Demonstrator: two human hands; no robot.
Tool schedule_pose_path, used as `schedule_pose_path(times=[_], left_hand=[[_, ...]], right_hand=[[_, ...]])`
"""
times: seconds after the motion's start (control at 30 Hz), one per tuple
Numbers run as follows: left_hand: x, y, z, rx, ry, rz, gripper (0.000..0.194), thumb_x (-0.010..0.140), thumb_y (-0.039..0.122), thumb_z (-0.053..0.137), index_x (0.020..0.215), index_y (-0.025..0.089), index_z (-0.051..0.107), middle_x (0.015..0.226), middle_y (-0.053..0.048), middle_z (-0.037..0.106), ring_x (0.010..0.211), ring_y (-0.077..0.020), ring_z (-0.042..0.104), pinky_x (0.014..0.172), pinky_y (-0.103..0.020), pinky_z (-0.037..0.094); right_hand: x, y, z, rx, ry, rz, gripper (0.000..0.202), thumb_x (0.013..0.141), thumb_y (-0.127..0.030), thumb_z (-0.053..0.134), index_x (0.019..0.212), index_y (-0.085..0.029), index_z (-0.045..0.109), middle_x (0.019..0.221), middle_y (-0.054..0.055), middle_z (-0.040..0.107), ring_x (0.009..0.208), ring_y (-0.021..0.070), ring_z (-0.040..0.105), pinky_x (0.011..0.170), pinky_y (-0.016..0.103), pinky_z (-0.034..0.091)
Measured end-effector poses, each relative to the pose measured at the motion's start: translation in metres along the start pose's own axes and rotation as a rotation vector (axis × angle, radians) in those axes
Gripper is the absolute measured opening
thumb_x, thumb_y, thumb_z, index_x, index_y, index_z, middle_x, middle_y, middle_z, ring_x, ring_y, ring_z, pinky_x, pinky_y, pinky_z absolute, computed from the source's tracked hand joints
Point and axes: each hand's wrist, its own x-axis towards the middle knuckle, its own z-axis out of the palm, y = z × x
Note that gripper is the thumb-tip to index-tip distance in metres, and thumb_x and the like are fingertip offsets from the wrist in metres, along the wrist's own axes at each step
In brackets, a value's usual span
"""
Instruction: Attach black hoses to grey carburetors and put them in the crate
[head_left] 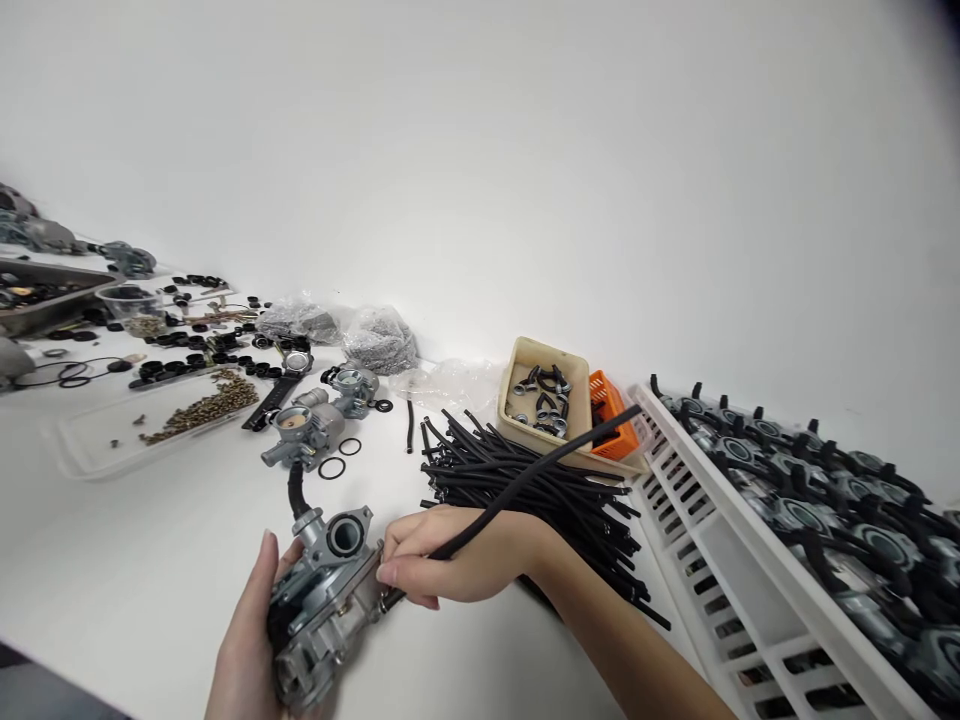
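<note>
My left hand (pixel 251 630) is wrapped round a silver metal carburetor (pixel 330 590), holding it just above the white table. A short black elbow tube stands up from its top. In my right hand (pixel 457 560) a long black rubber hose (pixel 525 475) is pinched, and its free end points up and to the right. The hose's other end meets the carburetor's right side; my fingers partly hide that spot, and I cannot tell how far it is pushed on. Right behind my right hand lies a pile of black hoses (pixel 487 465).
At right stands a white crate (pixel 772 590) full of carburetors. Behind the hoses are a cream bin (pixel 510 400) and an orange basket (pixel 619 440). More carburetors (pixel 300 425), black O-rings (pixel 331 467), a wristwatch (pixel 281 390) and a tray of brass parts (pixel 90 445) lie to the left.
</note>
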Motion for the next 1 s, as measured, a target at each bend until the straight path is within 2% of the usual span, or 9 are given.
schedule_pose_path(times=[0.17, 0.33, 0.5, 0.7, 0.8, 1.0], left_hand=[[-0.002, -0.001, 0.001, 0.009, 0.02, 0.025, 0.029, 0.086, 0.033, 0.055, 0.109, 0.015, 0.062, 0.086, -0.008, 0.07, 0.067, -0.0205, 0.069, 0.066, -0.034, 0.059], [0.001, 0.0, -0.001, 0.006, 0.037, 0.022, 0.023, 0.086, 0.032, 0.056, 0.1, 0.015, 0.062, 0.08, -0.007, 0.07, 0.062, -0.0192, 0.068, 0.062, -0.031, 0.058], [0.002, 0.0, -0.001, 0.0, 0.053, 0.064, 0.018, 0.084, 0.032, 0.059, 0.092, 0.017, 0.063, 0.073, -0.002, 0.069, 0.05, -0.0143, 0.062, 0.056, -0.028, 0.057], [-0.005, -0.003, 0.005, -0.009, 0.044, 0.123, 0.018, 0.081, 0.034, 0.062, 0.088, 0.017, 0.062, 0.072, -0.002, 0.068, 0.053, -0.0148, 0.062, 0.052, -0.025, 0.054], [-0.004, -0.004, 0.005, -0.008, 0.048, 0.128, 0.018, 0.082, 0.033, 0.061, 0.091, 0.017, 0.062, 0.073, -0.002, 0.068, 0.055, -0.0157, 0.063, 0.053, -0.026, 0.054], [-0.001, -0.002, -0.002, -0.011, 0.048, 0.132, 0.026, 0.084, 0.037, 0.057, 0.102, 0.018, 0.062, 0.078, -0.004, 0.069, 0.062, -0.0181, 0.066, 0.064, -0.032, 0.057]], right_hand=[[-0.002, -0.011, 0.001, -0.069, 0.007, 0.013, 0.037, 0.094, -0.025, 0.04, 0.058, -0.015, 0.047, 0.08, 0.001, 0.046, 0.069, 0.0093, 0.048, 0.078, 0.022, 0.042], [-0.002, -0.017, 0.005, -0.127, 0.025, 0.008, 0.034, 0.093, -0.023, 0.041, 0.06, -0.017, 0.04, 0.079, 0.001, 0.045, 0.072, 0.0106, 0.047, 0.079, 0.023, 0.042], [0.003, -0.017, 0.009, -0.236, 0.069, -0.046, 0.03, 0.093, -0.021, 0.038, 0.063, -0.019, 0.036, 0.077, 0.003, 0.048, 0.081, 0.0142, 0.048, 0.083, 0.026, 0.043], [0.007, -0.014, 0.013, -0.363, 0.048, -0.053, 0.027, 0.093, -0.019, 0.038, 0.066, -0.02, 0.037, 0.07, 0.002, 0.048, 0.084, 0.0167, 0.047, 0.083, 0.027, 0.043], [0.007, -0.011, 0.011, -0.318, 0.045, -0.042, 0.028, 0.094, -0.02, 0.037, 0.066, -0.02, 0.038, 0.073, 0.002, 0.048, 0.084, 0.0158, 0.047, 0.082, 0.026, 0.043], [0.004, -0.005, 0.004, -0.171, 0.032, -0.011, 0.034, 0.095, -0.022, 0.036, 0.062, -0.019, 0.037, 0.077, 0.001, 0.045, 0.076, 0.0122, 0.048, 0.082, 0.023, 0.042]])
